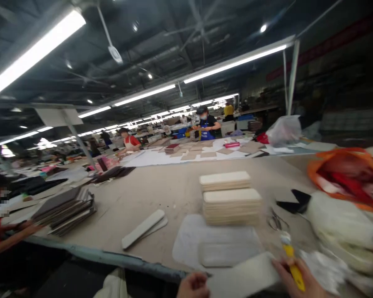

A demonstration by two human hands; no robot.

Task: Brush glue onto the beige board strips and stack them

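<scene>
My right hand is closed around a brush with a yellow handle, its pale head pointing away from me. The thumb and fingertips of that hand also meet the right end of a pale flat panel. At the panel's left end is my left hand, fingers curled; what they hold, if anything, is hidden. Just beyond lies a white rounded strip on a translucent sheet. Two stacks of cream rounded pieces stand behind it. Motion blurs the near area.
Scissors and a black piece lie right of the stacks. A white bag and an orange bag crowd the right side. Two pale strips and a brown panel pile are leftward, beside a co-worker's arm.
</scene>
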